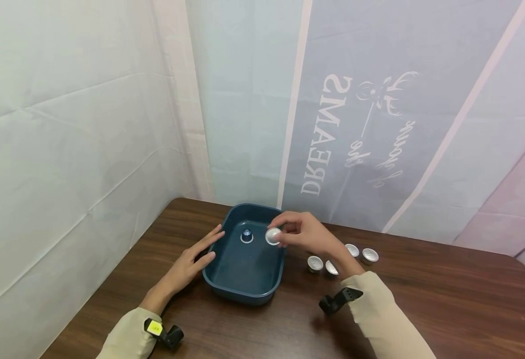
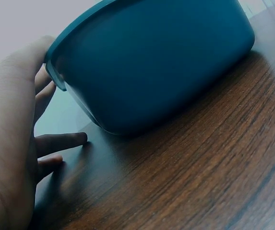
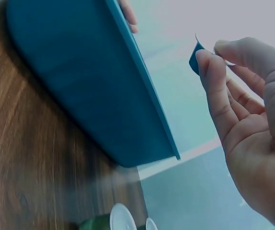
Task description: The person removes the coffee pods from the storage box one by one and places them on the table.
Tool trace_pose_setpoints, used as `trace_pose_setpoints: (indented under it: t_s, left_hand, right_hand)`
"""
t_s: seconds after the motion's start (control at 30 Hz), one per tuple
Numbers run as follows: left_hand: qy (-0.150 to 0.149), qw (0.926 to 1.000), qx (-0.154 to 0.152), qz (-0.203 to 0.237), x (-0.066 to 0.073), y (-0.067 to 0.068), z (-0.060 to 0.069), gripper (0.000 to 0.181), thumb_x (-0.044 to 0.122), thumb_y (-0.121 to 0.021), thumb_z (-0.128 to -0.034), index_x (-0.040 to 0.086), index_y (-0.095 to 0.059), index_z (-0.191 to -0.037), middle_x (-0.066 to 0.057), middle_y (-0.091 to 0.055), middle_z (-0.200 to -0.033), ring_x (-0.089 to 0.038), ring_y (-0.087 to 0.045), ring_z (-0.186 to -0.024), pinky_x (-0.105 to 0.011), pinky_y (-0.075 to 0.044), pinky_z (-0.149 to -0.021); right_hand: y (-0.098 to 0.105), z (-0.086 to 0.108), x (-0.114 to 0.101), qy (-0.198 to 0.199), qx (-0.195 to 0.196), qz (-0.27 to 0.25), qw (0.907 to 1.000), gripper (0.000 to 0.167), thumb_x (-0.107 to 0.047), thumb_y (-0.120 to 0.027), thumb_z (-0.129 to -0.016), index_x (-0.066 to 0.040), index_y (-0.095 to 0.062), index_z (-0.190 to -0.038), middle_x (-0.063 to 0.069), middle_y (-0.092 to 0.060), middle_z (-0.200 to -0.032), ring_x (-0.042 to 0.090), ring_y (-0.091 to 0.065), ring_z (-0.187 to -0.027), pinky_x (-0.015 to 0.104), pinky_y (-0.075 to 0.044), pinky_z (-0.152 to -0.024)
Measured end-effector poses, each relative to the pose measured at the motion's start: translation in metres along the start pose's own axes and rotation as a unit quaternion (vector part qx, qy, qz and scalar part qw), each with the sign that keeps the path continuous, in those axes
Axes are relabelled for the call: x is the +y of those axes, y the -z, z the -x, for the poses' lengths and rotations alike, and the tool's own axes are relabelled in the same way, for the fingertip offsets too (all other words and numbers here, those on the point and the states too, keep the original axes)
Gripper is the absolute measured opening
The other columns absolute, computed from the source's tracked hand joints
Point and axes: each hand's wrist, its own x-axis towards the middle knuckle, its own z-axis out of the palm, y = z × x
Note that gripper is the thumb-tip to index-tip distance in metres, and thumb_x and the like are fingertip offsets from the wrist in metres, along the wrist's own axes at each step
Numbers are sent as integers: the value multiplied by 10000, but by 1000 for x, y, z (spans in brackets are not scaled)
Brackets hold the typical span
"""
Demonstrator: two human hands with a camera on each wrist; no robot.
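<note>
A dark blue plastic bin [image 1: 244, 271] stands on the table, with one blue coffee capsule [image 1: 246, 235] inside it, foil rim down. At the bin's left side my left hand [image 1: 188, 264] rests against the rim, its fingers spread and fairly straight. My right hand [image 1: 307, 233] pinches another coffee capsule [image 1: 272, 236] between thumb and fingers over the bin's right part. Its silver lid faces the head camera, and its blue body [image 3: 194, 60] shows in the right wrist view, above the rim.
Right of the bin, several capsules lie lid up on the wooden table [image 1: 442, 299]: one capsule [image 1: 315, 263] near the bin, another capsule [image 1: 370, 256] farther right. The right forearm partly covers one. A printed curtain [image 1: 244, 124] hangs behind the table.
</note>
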Motion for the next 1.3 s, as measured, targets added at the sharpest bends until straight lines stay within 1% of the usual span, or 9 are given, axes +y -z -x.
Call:
trace_pose_setpoints:
  t_s: [0.07,0.17,0.33,0.5,0.67,0.83,0.97,1.07,1.3]
  left_hand:
    - [-1,10000,3,-22,-7,-1,1,492,55,-479,-993,110,-383,-1472,-72,-234,-1563,-272,-227,-1416,-318,-222,-1102]
    - [-21,10000,5,-25,-11,-2,1,491,78,-481,-997,132,-382,-1476,-18,-230,-1566,-237,-223,-1419,-343,-227,-1104]
    - [-56,10000,9,-27,-11,-1,1,488,80,-483,-996,124,-389,-1472,2,-233,-1565,-232,-226,-1418,-418,-238,-1103]
    - [5,10000,2,-29,-11,-1,2,487,106,-480,-1002,156,-385,-1477,12,-229,-1565,-228,-222,-1420,-500,-236,-1089]
    - [26,10000,-9,-38,-12,-1,2,479,124,-478,-1007,156,-387,-1476,20,-227,-1566,-219,-218,-1421,-500,-234,-1091]
    - [15,10000,-12,-37,-13,-1,2,474,127,-473,-1009,136,-387,-1475,19,-223,-1568,-217,-213,-1422,-466,-230,-1099]
    - [20,10000,-29,-20,-14,-1,2,476,127,-471,-1010,145,-384,-1478,17,-219,-1569,-218,-210,-1423,-505,-230,-1090]
    - [24,10000,-46,-7,-14,-2,1,476,126,-473,-1009,135,-385,-1476,15,-217,-1570,-218,-209,-1423,-537,-232,-1079]
    - [29,10000,-45,5,-11,0,1,480,119,-472,-1008,141,-381,-1479,-5,-219,-1570,-227,-208,-1424,-578,-227,-1064]
  right_hand:
    - [5,4,5,15,129,-54,9999,226,-30,-685,-876,-28,-677,-1101,117,-627,-1073,308,-660,-794,487,-539,-722]
    - [14,11,13,51,282,-159,9995,235,-61,-696,-875,-33,-678,-1107,127,-620,-1086,344,-665,-815,462,-547,-714]
    - [25,27,15,-129,601,-76,9981,262,-123,-711,-874,-47,-679,-1123,115,-619,-1121,363,-668,-824,482,-540,-716]
    - [33,44,12,-299,875,86,9957,272,-134,-713,-871,-44,-676,-1126,121,-607,-1142,309,-677,-796,421,-551,-683]
    - [40,64,16,-556,1221,224,9907,282,-154,-712,-874,-37,-673,-1128,145,-647,-1006,258,-659,-745,322,-521,-578]
    - [48,85,23,-846,1723,470,9803,291,-206,-729,-860,-84,-686,-1121,138,-685,-806,306,-637,-711,309,-454,-508]
    - [51,101,28,-981,1924,546,9749,315,-222,-742,-848,-94,-687,-1131,131,-686,-771,321,-634,-714,352,-519,-587]
    - [53,113,31,-1071,2084,458,9711,340,-193,-742,-849,-56,-675,-1153,123,-698,-816,283,-662,-725,383,-544,-624]
    - [60,140,45,-1111,2409,356,9635,361,-133,-724,-860,34,-642,-1170,149,-689,-939,208,-681,-734,347,-549,-655]
